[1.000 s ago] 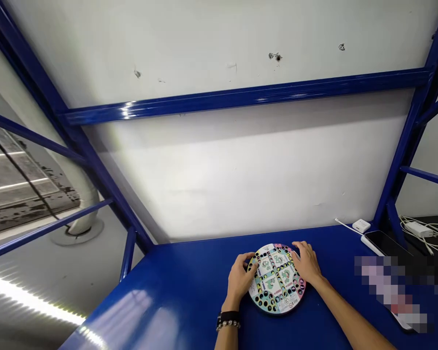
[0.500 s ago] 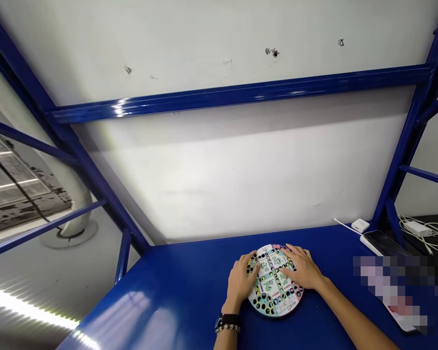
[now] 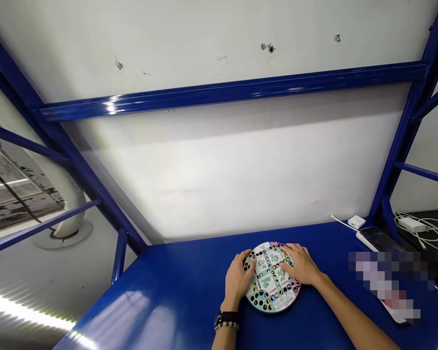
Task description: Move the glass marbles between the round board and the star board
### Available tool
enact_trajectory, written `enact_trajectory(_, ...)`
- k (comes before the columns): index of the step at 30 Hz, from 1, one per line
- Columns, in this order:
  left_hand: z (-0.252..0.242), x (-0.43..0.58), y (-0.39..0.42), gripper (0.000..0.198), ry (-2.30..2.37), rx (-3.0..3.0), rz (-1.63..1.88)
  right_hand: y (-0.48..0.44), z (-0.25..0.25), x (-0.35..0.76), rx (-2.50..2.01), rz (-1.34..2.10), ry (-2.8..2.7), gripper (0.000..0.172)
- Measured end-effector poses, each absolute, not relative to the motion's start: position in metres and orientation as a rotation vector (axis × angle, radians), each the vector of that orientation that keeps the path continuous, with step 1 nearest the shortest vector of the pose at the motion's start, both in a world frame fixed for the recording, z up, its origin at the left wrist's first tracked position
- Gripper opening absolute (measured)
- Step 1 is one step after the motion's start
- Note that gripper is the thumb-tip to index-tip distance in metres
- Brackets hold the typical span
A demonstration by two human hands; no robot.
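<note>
A round game board [image 3: 272, 297] lies flat on the blue steel table [image 3: 175, 301], close to the near edge and roughly midway across, printed in colour panels with green figures and rings of black holes. The left hand [image 3: 237, 279], with a black wristband [image 3: 227, 316] and a beaded bracelet [image 3: 226, 326] at its wrist, sits at the board's left side, its fingers curved over the rim and onto the face. From this angle I can't tell whether those fingers pinch the rim or only rest there, since the underside is hidden. The right hand [image 3: 301, 265] lies open on the far right part of the board, fingers spread and pointing left, pressing on the face without closing on anything. The main change from a second ago is that the right hand has slid in from the right rim and now covers more of the board, bringing both hands nearer each other. Beyond, at far right, a phone [image 3: 377, 239] lies on the table beside a small white adapter [image 3: 356, 222], with a pixelated patch [image 3: 387, 282] hiding the near right.
</note>
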State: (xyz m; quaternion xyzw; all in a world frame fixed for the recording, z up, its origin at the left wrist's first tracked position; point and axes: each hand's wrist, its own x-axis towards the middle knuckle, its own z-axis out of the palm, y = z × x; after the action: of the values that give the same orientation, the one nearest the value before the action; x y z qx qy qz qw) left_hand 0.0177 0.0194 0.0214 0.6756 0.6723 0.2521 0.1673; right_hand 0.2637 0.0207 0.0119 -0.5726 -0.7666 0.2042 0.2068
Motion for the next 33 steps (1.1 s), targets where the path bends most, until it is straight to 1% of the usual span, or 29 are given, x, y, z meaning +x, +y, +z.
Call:
enact_trajectory(4, 0.023, 0.020, 0.019, 0.038, 2.065, 1.845, 0.621, 0.018, 0.011, 0.260, -1.718, 0.408, -2.019, 0.043)
enact_trajectory(7, 0.024, 0.021, 0.019, 0.037, 2.134, 1.829, 0.557, 0.017, 0.009, 0.260, -1.844, 0.342, -1.927, 0.038)
enact_trajectory(12, 0.027, 0.023, 0.018, 0.037, 2.172, 1.804, 0.524, 0.017, 0.010, 0.263, -1.913, 0.397, -1.898, 0.033)
enact_trajectory(23, 0.025, 0.020, 0.020, 0.037, 2.144, 1.809, 0.570, 0.014, 0.017, 0.262, -1.898, 0.414, -1.876, 0.031)
enact_trajectory(26, 0.028, 0.021, 0.019, 0.038, 2.133, 1.777, 0.638, 0.015, 0.016, 0.265, -1.860, 0.477, -1.823, 0.030)
enact_trajectory(29, 0.031, 0.020, 0.018, 0.039, 2.107, 1.767, 0.799, 0.018, 0.014, 0.269, -1.752, 0.583, -1.701, 0.027)
enact_trajectory(31, 0.032, 0.019, 0.019, 0.042, 2.028, 1.732, 0.956, 0.020, 0.013, 0.270, -1.628, 0.666, -1.594, 0.030)
enact_trajectory(33, 0.032, 0.017, 0.021, 0.046, 1.888, 1.658, 1.140, 0.022, 0.014, 0.271, -1.464, 0.798, -1.488, 0.036)
